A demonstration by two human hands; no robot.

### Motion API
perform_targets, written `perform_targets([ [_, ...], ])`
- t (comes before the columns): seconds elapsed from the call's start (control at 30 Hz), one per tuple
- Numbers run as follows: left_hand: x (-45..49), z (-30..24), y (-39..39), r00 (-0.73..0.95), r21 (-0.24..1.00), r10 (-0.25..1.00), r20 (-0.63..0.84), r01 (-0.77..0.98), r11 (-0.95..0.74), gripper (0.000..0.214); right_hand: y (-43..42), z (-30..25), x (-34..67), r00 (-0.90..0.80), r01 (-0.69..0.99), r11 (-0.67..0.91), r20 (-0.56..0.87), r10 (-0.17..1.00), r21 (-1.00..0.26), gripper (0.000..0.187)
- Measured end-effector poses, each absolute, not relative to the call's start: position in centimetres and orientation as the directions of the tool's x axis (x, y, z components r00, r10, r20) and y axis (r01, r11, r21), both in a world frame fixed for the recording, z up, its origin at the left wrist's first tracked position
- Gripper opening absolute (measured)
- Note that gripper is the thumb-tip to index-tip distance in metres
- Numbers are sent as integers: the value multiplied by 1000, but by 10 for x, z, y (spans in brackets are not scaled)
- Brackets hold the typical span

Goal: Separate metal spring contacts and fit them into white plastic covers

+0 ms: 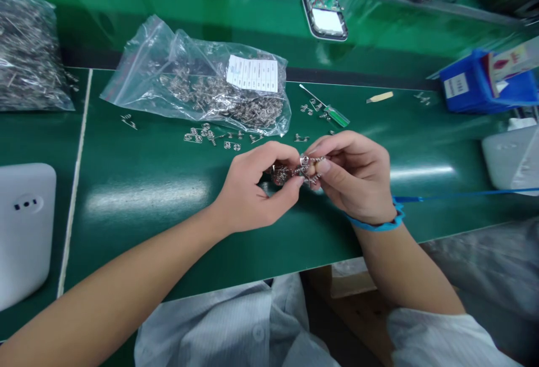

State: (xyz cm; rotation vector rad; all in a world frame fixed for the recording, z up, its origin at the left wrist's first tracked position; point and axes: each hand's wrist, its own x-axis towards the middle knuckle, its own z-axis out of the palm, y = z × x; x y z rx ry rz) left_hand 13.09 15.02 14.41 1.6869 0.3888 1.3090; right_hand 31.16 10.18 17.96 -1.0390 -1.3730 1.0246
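Observation:
Between my two hands is a tangled clump of small metal springs, held just above the green table. My left hand is curled around the clump, with its thumb and fingers closed on it. The thumb and fingertips of my right hand pinch the springs at the clump's right end. A blue wrist strap circles my right wrist. Just beyond my hands lie loose springs and a clear zip bag full of more springs, with a white label on it.
A green-handled screwdriver lies beyond my right hand. Farther right are a small cream-coloured blade and a blue bin. Another spring bag and a white plastic housing are on the left. A circuit-board unit rests at the back.

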Motion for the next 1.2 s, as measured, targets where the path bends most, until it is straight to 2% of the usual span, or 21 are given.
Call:
perform_targets([
  [0.17,132,145,149,411,822,713,569,-312,-476,29,100,180,309,24,67,219,221,975,-973,12],
  [0.33,133,147,154,375,772,674,636,-301,-560,28,101,180,311,-3,70,230,230,973,-971,12],
  [0.43,133,147,154,370,782,689,623,-282,-556,31,101,180,313,-35,75,242,240,970,-967,13],
  [0.6,131,148,152,371,837,751,546,-217,-502,34,101,178,314,-45,158,324,321,946,-933,14],
  [0.83,131,148,154,322,820,756,570,-172,-546,38,101,181,311,-73,255,407,402,913,-877,17],
  [1.03,131,149,153,293,834,782,550,-150,-530,43,103,185,307,-50,355,463,478,877,-812,11],
  [1.2,130,151,153,278,813,767,578,-124,-568,42,104,186,308,-97,411,536,549,830,-737,17],
])
